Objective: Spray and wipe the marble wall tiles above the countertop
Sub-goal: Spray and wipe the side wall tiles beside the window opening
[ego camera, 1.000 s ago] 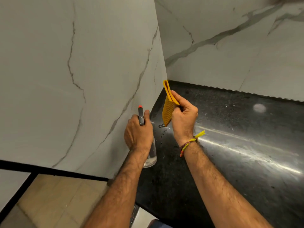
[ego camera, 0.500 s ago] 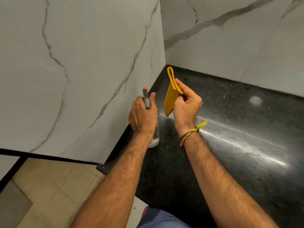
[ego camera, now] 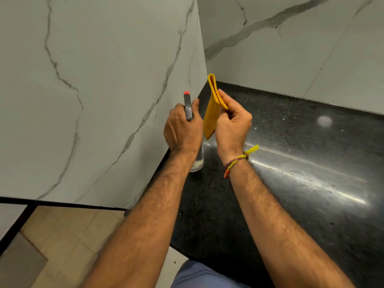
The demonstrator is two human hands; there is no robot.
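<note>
My left hand (ego camera: 182, 127) grips a clear spray bottle (ego camera: 197, 161) with a grey head and a red nozzle (ego camera: 186, 93) that points up toward the left marble wall (ego camera: 99, 96). Right beside it, my right hand (ego camera: 232, 121) pinches a folded yellow ribbed cloth (ego camera: 211, 115), held upright on edge. Both hands hover over the corner of the black countertop (ego camera: 301, 173), just right of the left wall. A second veined marble wall (ego camera: 291, 50) stands behind the counter.
The glossy black granite counter stretches to the right with a bright streak of reflected light and a pale round spot (ego camera: 324, 120). Beige floor tiles (ego camera: 62, 235) lie at lower left beyond the counter's end. A coloured thread band (ego camera: 234, 163) circles my right wrist.
The view has shifted a little, so both hands sit slightly lower in frame than half a second ago. Bottle and cloth stay held the same way, close together.
</note>
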